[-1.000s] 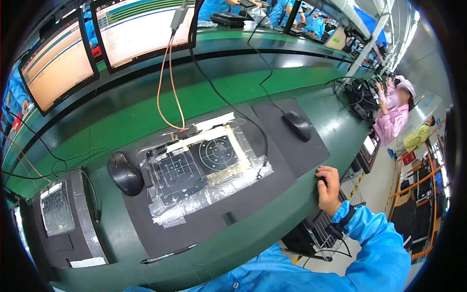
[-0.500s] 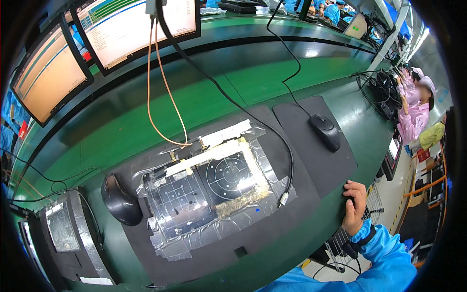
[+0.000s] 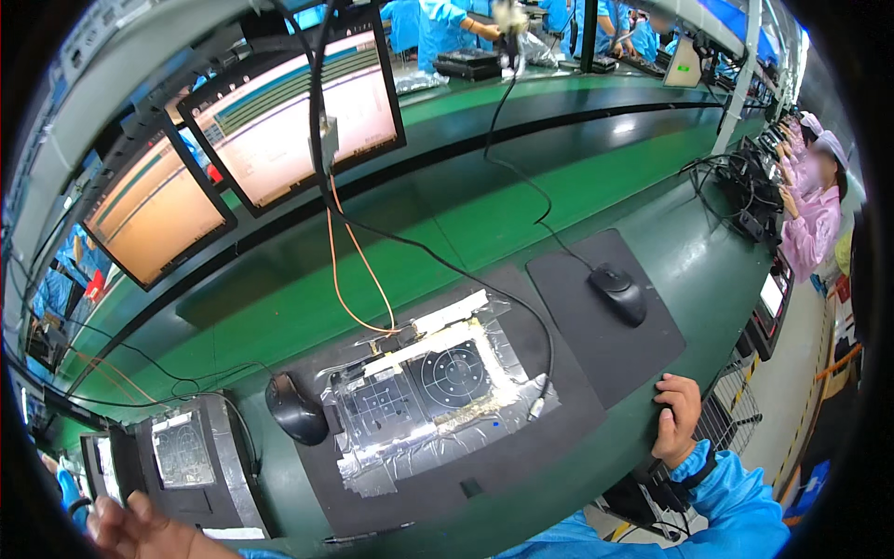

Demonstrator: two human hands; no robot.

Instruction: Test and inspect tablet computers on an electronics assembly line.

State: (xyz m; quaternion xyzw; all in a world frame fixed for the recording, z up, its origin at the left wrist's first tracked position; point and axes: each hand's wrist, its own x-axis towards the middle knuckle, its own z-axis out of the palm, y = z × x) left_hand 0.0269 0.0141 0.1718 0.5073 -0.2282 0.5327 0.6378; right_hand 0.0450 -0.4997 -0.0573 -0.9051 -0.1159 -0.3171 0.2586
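Observation:
My right hand rests on the front edge of the green bench, fingers curled on the rim of the black mat, holding nothing loose. A black mouse lies on that mat, well beyond it. My left hand shows at the lower left with fingers spread, empty, just in front of a dark device with a grey panel. Between the hands a flat test plate with target patterns is taped under clear film. A second black mouse sits left of it.
Two lit monitors stand at the back. An orange cable and a black cable hang down to the plate. A person in pink works at the right; people in blue stand beyond the bench.
The view has swung left and down. My left hand has come into view at the lower left. My right hand stays on the bench edge.

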